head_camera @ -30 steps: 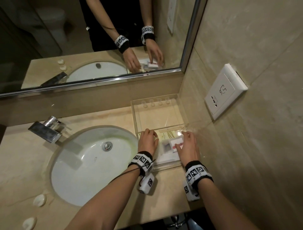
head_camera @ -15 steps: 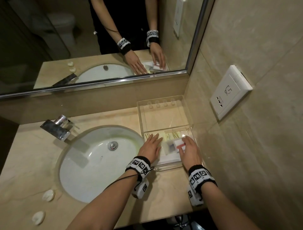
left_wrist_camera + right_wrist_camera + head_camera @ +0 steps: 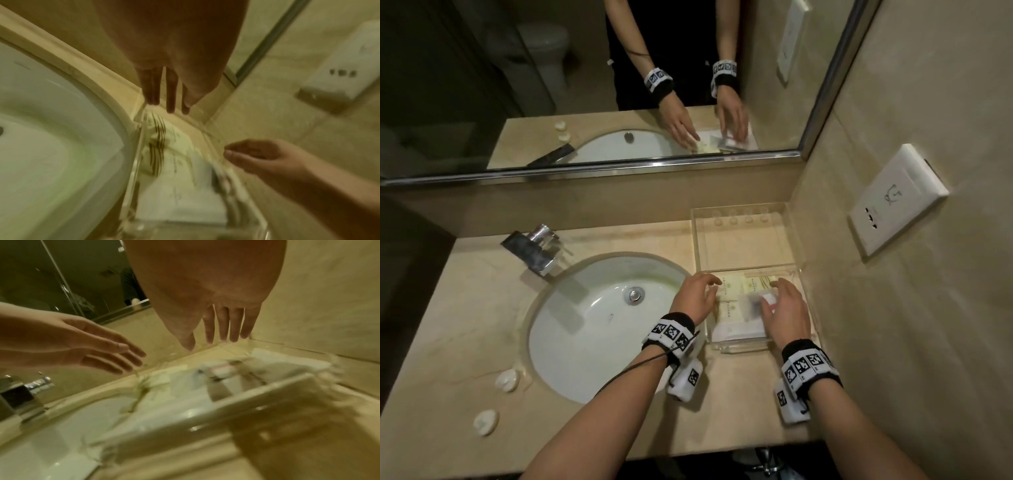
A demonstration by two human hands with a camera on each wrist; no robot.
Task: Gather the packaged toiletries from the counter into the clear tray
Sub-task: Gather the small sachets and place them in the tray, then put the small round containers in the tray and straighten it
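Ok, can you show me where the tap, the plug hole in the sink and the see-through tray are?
tap (image 3: 534,248): head view, on its metal spout.
plug hole (image 3: 634,294): head view, on the round metal stopper.
see-through tray (image 3: 739,343): head view, on its near wall.

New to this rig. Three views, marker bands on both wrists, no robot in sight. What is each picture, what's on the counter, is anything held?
There is no robot: a person works bare-handed, wearing three cameras. The head view looks down at the counter; each wrist view looks along one hand at its fingers. The patterned wristbands sit just above the small wrist cameras.

On the beige counter are a white sink, a metal faucet, and a clear tray against the right wall, with a second clear tray behind it. Flat packaged toiletries already lie inside the near tray.

The left hand and the right hand are both over that tray. In the wrist views their fingers are straight and spread, so neither grips anything. The wrist pictures are blurred, so package labels cannot be read.
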